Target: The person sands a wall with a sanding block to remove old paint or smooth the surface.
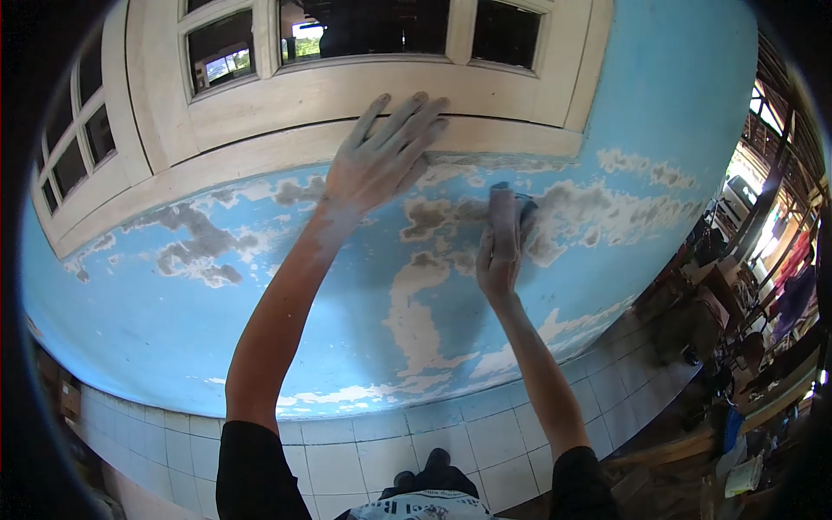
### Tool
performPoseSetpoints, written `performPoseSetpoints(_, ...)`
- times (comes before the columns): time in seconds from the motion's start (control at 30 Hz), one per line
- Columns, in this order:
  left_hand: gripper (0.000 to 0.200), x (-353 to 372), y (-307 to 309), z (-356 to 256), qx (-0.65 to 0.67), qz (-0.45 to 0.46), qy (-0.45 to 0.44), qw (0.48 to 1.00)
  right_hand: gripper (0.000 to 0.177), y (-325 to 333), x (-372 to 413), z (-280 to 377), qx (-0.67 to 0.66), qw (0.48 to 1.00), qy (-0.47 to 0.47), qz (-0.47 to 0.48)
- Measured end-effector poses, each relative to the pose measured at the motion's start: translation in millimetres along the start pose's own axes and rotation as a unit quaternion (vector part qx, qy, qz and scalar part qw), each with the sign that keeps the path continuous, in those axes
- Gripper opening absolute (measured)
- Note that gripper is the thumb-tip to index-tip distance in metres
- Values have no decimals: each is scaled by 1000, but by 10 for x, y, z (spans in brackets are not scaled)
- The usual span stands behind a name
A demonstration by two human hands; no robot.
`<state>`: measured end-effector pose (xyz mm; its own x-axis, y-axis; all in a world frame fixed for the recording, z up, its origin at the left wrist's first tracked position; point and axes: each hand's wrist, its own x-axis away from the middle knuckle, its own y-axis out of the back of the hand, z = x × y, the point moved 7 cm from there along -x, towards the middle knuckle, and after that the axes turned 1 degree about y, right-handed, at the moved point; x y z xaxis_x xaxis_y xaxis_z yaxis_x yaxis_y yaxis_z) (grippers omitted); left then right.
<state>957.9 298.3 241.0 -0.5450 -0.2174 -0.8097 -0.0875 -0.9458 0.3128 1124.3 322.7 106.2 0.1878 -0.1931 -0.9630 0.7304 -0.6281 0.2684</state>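
One broad blue wall (364, 295) curves across the view, its paint broken by pale patches (416, 325) and rough grey spots (195, 238). Next in size, a cream window frame (286, 104) with dark panes spans from 9 o'clock up to 1 o'clock. White floor tiles (347, 468) run along the wall's foot, passing 6 o'clock, where two dark shoes (422, 468) show below the person's patterned shirt. Mixed clutter (728, 303) fills the side at 3 to 4 o'clock. Toward 11 o'clock, the dusty left hand (377, 165) is open, fingers spread, its fingertips on the frame's lower rail. At 3 o'clock, the right hand (500, 260) grips a greyish folded pad (503, 212), which points toward 1 o'clock against the worn paint, below the frame.
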Motion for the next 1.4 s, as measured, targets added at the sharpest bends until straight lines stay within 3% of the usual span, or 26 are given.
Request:
performPoseSetpoints(0.07, 48, 0, 1, -3, -1, -3, -4, 1000, 39, -35, -12, 152, 16, 994, -72, -85)
performPoseSetpoints(0.1, 48, 4, -10, -3, -1, 2, -3, 1000, 39, -85, 52, 216, 13, 994, -75, -82)
performPoseSetpoints(0.17, 46, 7, -5, -2, -18, -5, -13, 1000, 39, -402, 173, 483, -3, 996, 27, 80)
performPoseSetpoints(0.2, 46, 11, -14, 2, -21, -1, -10, 1000, 39, -453, 198, 494, -8, 996, 28, 82)
performPoseSetpoints(0.27, 44, 14, -9, -5, -30, -21, -13, 999, 41, -572, 259, 681, -7, 979, 161, 127)
performPoseSetpoints(0.3, 44, 19, -26, 0, -31, -17, -10, 999, 41, -586, 276, 681, -11, 978, 161, 129)
performPoseSetpoints(0.37, 43, 15, -15, -5, -48, -39, -17, 998, 44, -440, 131, 592, -5, 998, 38, 54)
performPoseSetpoints(0.57, 38, 33, -25, -12, -62, -58, -21, 996, 48, -728, 310, 866, -1, 980, 175, 96)
performPoseSetpoints(0.7, 38, 44, -43, -13, -71, -58, -20, 996, 51, -692, 265, 870, 37, 980, 179, 85)
performPoseSetpoints(0.8, 39, 45, -51, -11, -78, -66, -27, 994, 52, -726, 266, 941, 60, 990, 118, 52)
performPoseSetpoints(0.87, 47, 51, -4, -20, -71, -101, -34, 992, 52, -830, 365, 1209, 23, 953, 274, 129)
performPoseSetpoints(0.9, 47, 59, -5, -27, -72, -99, -34, 992, 52, -830, 362, 1178, 20, 953, 273, 129)
performPoseSetpoints(0.97, 41, 54, -37, -29, -88, -62, -30, 994, 51, -763, 242, 959, -44, 978, 178, 101)
performPoseSetpoints(1.1, 49, 95, -25, -28, -77, -58, -44, 994, 52, -809, 236, 1005, 1, 993, 93, 71)
performPoseSetpoints(1.17, 51, 168, 6, -12, -44, -54, -83, 994, 52, -907, 384, 1267, 25, 940, 320, 117)
performPoseSetpoints(1.2, 51, 258, 42, 42, -48, -52, -80, 994, 52, -879, 391, 1221, 21, 939, 323, 116)
performPoseSetpoints(1.27, 46, 519, 104, 174, -10, 8, -117, 993, 52, -789, 217, 998, -61, 975, 182, 111)
performPoseSetpoints(1.3, 46, 655, 171, 284, -11, 11, -115, 993, 52, -788, 206, 1035, -64, 975, 182, 112)
performPoseSetpoints(1.37, 42, 871, 265, 520, -77, 17, -91, 993, 53, -749, 96, 966, 28, 995, 72, 70)
performPoseSetpoints(1.4, 42, 945, 280, 556, -75, 19, -93, 993, 53, -777, 123, 991, 28, 995, 69, 70)
